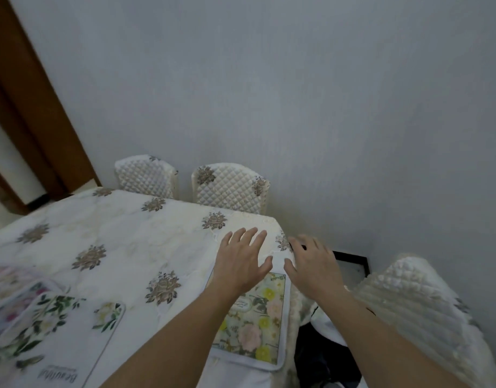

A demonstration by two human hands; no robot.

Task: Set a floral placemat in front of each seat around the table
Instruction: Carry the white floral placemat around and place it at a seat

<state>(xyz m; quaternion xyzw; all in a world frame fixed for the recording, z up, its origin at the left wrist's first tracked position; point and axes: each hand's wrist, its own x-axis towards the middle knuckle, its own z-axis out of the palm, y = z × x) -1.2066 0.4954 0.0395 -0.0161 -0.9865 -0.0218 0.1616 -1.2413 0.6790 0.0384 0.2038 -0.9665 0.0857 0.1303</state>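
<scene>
The desk, covered by a quilted white cloth, has two quilted chairs at its far edge and a third chair at its right side. A green-leaf placemat lies on its near left part, and a yellow-and-pink placemat at its near right edge. Over the desk's right corner the left hand spreads, its grip apart and empty. The right hand, its grip likewise apart, is at the desk's right edge.

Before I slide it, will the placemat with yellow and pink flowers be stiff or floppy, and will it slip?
Probably thin and bendable: the placemat lies quite flat and its bound edge looks slim. Likely light, being so thin. It may drag rather than slip, because the quilted tablecloth under it looks soft and textured.
</scene>
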